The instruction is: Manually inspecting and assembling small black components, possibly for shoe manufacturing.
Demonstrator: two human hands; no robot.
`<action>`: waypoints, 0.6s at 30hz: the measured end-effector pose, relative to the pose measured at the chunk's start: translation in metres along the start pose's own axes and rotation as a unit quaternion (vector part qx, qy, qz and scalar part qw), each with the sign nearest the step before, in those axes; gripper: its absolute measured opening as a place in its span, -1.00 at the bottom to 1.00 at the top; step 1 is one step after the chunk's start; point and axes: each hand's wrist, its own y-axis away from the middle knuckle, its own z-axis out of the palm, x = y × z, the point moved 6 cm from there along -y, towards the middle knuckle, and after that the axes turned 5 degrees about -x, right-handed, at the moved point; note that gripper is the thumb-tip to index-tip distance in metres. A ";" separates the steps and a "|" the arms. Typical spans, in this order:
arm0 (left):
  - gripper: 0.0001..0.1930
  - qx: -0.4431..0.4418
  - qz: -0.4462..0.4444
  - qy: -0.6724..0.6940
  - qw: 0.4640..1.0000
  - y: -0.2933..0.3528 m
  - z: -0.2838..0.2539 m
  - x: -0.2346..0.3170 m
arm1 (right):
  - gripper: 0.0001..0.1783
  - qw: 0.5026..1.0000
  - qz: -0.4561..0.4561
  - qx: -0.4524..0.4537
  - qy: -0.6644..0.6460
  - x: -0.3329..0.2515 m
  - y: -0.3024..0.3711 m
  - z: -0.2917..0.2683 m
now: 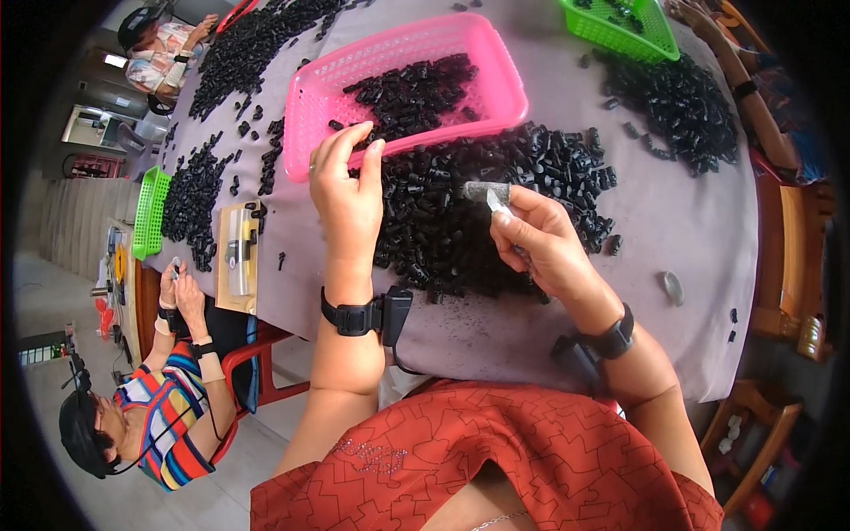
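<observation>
My left hand (345, 190) is raised at the near rim of a pink plastic basket (407, 146). Its thumb and fingers are apart, and I see nothing between them. Small black plastic parts (425, 88) lie in the basket. My right hand (544, 234) pinches a small whitish blade-like piece (498, 203) between thumb and fingers; its exact kind is unclear. A grey, dusty sleeve (482, 189) seems to cover the index fingertip. Below both hands spreads a large heap of similar black parts (443, 221), partly hidden by them.
A translucent grey piece (673, 288) lies right on the grey tablecloth (637, 345). Green baskets (620, 31) and other black heaps (677, 115) stand farther out. A wooden board (251, 283) holds a clear tube at left. Other people sit around the table, one working at left (181, 296).
</observation>
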 end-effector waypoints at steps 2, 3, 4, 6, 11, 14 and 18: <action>-0.83 0.007 0.008 0.040 0.999 0.001 0.000 0.010 | -0.79 1.000 0.002 -0.009 0.003 -0.001 -0.001 0.001; -0.84 0.014 0.016 0.081 0.997 0.002 -0.001 0.016 | -0.79 1.000 0.001 -0.007 0.003 -0.001 -0.001 0.001; -0.86 -0.025 0.001 0.143 0.989 0.004 0.004 0.022 | -0.79 1.000 0.004 -0.001 0.000 0.000 0.000 0.000; -0.82 -0.150 -0.056 0.181 0.970 0.010 0.019 0.023 | -0.79 1.000 0.007 0.003 -0.003 0.000 0.000 0.000; -0.73 -0.334 -0.043 0.068 0.939 0.021 0.038 0.027 | -0.78 1.000 0.003 0.008 -0.006 -0.001 0.001 0.000; -0.70 -0.357 -0.032 0.068 0.931 0.024 0.040 0.032 | -0.78 1.000 0.017 0.017 -0.002 0.000 0.001 -0.001; -0.70 -0.380 -0.033 0.104 0.919 0.027 0.045 0.036 | -0.79 1.000 0.018 0.022 0.002 0.001 0.001 -0.001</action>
